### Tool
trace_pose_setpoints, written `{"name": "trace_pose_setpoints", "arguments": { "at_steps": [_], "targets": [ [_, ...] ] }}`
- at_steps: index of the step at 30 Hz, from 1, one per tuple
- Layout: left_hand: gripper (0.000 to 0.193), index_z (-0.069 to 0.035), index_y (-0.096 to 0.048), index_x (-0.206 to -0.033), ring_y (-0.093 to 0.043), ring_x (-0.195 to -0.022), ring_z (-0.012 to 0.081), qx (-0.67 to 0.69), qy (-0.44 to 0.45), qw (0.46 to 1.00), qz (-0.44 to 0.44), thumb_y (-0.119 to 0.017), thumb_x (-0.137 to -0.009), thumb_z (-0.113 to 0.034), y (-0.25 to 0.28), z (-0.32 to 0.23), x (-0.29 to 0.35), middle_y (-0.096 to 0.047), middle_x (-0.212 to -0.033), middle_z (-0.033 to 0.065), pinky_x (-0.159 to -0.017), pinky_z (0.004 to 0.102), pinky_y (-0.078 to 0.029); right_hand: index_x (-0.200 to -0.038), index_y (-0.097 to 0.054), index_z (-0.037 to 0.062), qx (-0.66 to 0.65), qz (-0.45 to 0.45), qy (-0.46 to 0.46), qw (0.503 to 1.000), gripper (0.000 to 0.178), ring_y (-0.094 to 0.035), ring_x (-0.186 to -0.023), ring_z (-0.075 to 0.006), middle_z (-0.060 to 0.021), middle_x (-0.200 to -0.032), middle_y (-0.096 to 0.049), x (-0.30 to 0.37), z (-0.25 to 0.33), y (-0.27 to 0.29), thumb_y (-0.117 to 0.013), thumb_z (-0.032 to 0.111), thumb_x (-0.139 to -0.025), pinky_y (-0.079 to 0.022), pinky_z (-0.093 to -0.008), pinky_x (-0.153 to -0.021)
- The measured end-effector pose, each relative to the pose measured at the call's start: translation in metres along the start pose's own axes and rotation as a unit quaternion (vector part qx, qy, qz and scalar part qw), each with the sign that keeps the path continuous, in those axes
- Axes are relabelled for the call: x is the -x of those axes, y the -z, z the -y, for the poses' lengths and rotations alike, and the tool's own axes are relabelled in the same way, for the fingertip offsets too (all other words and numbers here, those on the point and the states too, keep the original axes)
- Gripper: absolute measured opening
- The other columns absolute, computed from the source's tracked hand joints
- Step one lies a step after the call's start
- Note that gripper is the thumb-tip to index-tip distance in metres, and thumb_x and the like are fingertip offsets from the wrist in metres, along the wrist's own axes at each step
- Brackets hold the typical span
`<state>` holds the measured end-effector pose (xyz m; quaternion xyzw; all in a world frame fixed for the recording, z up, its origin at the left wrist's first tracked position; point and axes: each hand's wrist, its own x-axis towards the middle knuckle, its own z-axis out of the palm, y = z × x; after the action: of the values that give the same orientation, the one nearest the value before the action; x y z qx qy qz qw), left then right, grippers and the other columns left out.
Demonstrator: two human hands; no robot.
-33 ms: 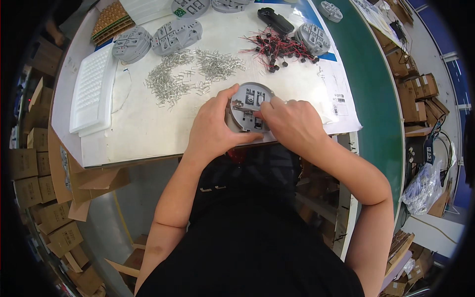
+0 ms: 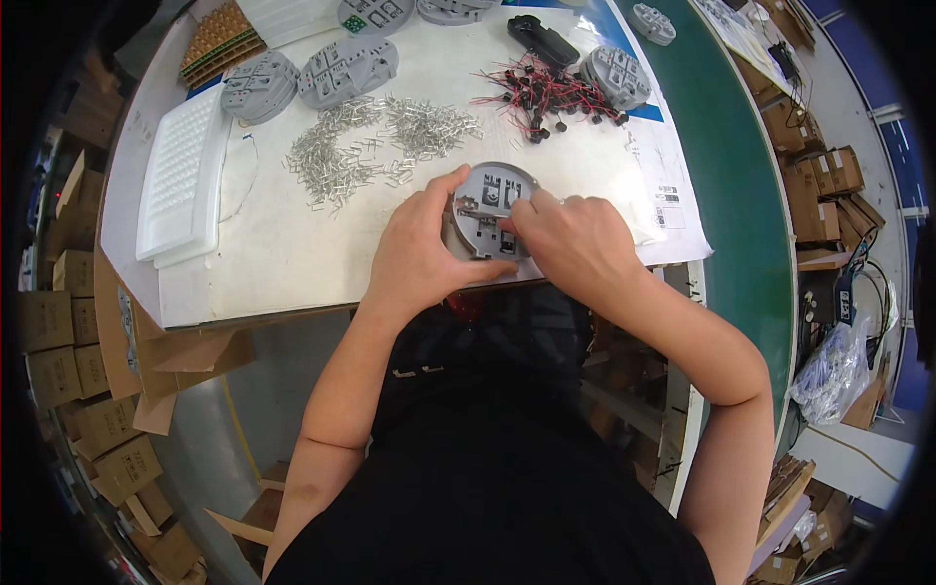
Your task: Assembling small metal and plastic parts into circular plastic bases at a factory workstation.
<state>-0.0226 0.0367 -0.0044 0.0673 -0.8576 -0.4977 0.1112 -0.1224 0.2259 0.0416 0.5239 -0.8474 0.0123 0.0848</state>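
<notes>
With left hand, cradles round grey housing by rim at worktable edge; with right hand, pinches slim metallic tool across face. Could skid from excess push, or drop housing through slack left grip.

Assembly workshop, by the signs. White-topped workbench: heaped metal pins, tangle of red-wired black components, white plastic tray, round gray housings, one in hand at near edge. Cardboard cartons stacked left; brown boxes, clear plastic bag right.
</notes>
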Motion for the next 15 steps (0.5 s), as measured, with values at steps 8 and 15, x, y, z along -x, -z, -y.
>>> {"name": "trace_pose_setpoints", "arguments": {
  "at_steps": [8,15],
  "targets": [
    [0.088,0.0,-0.052,-0.147,-0.068,-0.11,0.031,0.076,-0.015,0.993,0.094,-0.094,-0.073,-0.022,0.033,0.015,0.006,-0.07,-0.125,0.0154,-0.096,0.0408,-0.054,-0.101,-0.067,0.0109,-0.226,-0.086,-0.059,0.968,0.037,-0.071,-0.071,-0.0294,-0.0075,-0.083,-0.066,0.011,0.011,0.011,-0.083,0.042,-0.087,-0.055,-0.0409,-0.06],
    [0.041,-0.001,-0.067,-0.133,-0.062,-0.082,0.0149,0.081,-0.022,0.996,0.026,-0.072,-0.092,0.0,0.019,0.01,-0.003,-0.071,-0.109,0.0103,-0.072,0.0289,-0.05,-0.113,-0.066,0.0106,-0.143,-0.29,-0.025,0.946,0.046,-0.072,-0.083,-0.0256,-0.0084,-0.097,-0.071,0.012,0.046,-0.018,-0.085,0.035,-0.079,-0.056,-0.038,-0.068]
  ]
}}
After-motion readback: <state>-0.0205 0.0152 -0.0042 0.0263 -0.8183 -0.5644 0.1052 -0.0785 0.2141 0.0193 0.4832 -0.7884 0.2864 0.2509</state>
